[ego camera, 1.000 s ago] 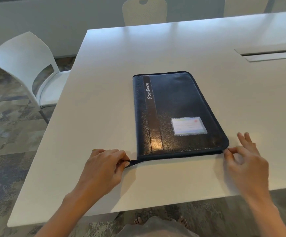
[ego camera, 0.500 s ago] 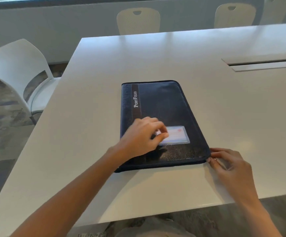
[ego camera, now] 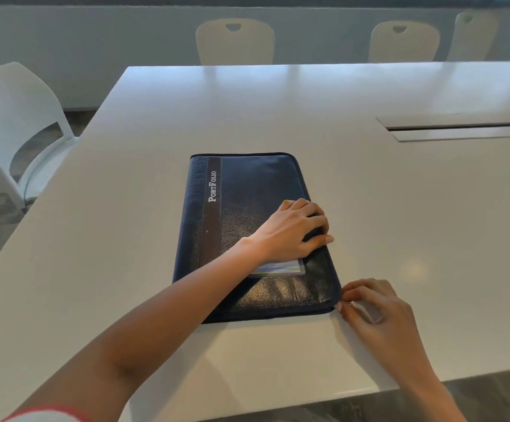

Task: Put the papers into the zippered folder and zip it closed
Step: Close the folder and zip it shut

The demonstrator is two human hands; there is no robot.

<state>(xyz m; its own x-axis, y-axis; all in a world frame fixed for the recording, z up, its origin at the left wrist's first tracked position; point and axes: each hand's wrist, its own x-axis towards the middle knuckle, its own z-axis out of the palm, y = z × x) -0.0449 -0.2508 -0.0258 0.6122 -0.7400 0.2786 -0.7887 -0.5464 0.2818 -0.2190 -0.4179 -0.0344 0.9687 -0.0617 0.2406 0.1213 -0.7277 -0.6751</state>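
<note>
While the left hand (ego camera: 293, 231) lies flat, hiding the folder (ego camera: 247, 226) window, the right hand (ego camera: 375, 309) pinches something tiny, indistinct.

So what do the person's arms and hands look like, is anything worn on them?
Both forearms are bare. The left hand has yellow polish on the thumbnail. A white sleeve with a red edge shows at the upper left arm. The right hand shows no rings or watch.

Under my left hand (ego camera: 293, 231) the folder (ego camera: 247, 190) looks like grained, faintly shiny leatherette with a clear plastic window (ego camera: 278, 267); the table (ego camera: 278, 111) around it is smooth, glossy white.
</note>
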